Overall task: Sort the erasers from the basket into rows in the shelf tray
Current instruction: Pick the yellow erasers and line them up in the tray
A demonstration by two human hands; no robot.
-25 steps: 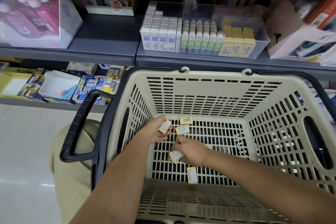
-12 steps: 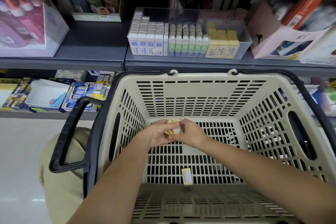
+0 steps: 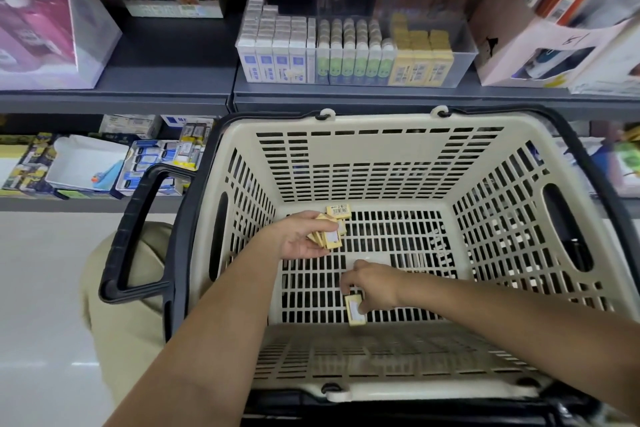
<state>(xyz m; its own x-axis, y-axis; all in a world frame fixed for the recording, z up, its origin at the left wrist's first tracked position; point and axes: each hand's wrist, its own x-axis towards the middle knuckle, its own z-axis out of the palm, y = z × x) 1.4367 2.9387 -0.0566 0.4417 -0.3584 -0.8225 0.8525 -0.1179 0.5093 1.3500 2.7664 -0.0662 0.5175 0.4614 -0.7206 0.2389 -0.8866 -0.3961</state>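
Both my hands are inside the beige slotted basket [image 3: 377, 163]. My left hand [image 3: 298, 239] grips a small stack of yellow erasers [image 3: 329, 236] near the far left of the basket floor. One more yellow eraser [image 3: 338, 211] lies just beyond them. My right hand [image 3: 372, 284] reaches down to a single yellow eraser [image 3: 355, 311] near the front of the floor, fingers closing on its upper end. On the shelf above stands the clear tray [image 3: 464, 55] with rows of white, green and yellow erasers.
The basket's black handle [image 3: 138, 229] hangs at its left side. A pink box [image 3: 52, 17] sits on the shelf at left and a pale box [image 3: 540, 45] at right of the tray. A lower shelf holds stationery packs [image 3: 152, 163]. My knee [image 3: 128, 288] is under the basket's left.
My hands, joined at the far side of the basket half a second ago, have parted. The left keeps the gathered erasers; the right has dropped back to the lone eraser near the front.
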